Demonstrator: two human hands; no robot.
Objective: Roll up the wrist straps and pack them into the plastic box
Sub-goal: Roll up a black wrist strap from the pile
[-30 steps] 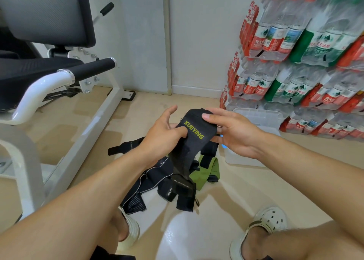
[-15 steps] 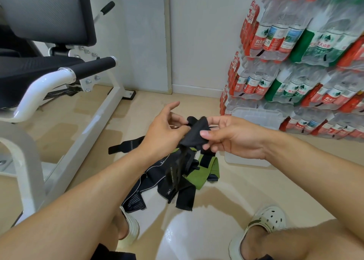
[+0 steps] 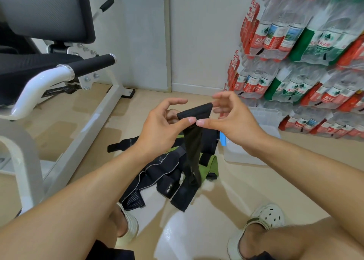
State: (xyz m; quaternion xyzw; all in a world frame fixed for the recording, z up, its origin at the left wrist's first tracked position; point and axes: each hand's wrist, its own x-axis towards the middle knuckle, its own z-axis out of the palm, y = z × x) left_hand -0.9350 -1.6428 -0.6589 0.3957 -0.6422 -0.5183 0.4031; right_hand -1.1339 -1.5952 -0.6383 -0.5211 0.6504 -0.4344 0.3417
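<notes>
I hold a black wrist strap point(image 3: 194, 112) in front of me by its folded top end. My left hand point(image 3: 163, 124) pinches its near edge with thumb and fingers, and my right hand point(image 3: 231, 120) pinches it from the right. The strap's long tail point(image 3: 192, 157) hangs down toward the floor. Under it lies a pile of black and green straps point(image 3: 171, 173). The clear plastic box point(image 3: 264, 122) stands on the floor to the right, partly hidden behind my right hand.
A white gym bench frame point(image 3: 82, 133) with black pads fills the left side. Stacked packs of bottled water point(image 3: 307, 62) rise at the right, just behind the box. My feet in white clogs point(image 3: 264, 222) rest on the beige floor near the pile.
The strap's top end, spread flat with its yellow lettering showing a second ago, is now folded over into a narrow band between both hands. The hands have moved slightly apart.
</notes>
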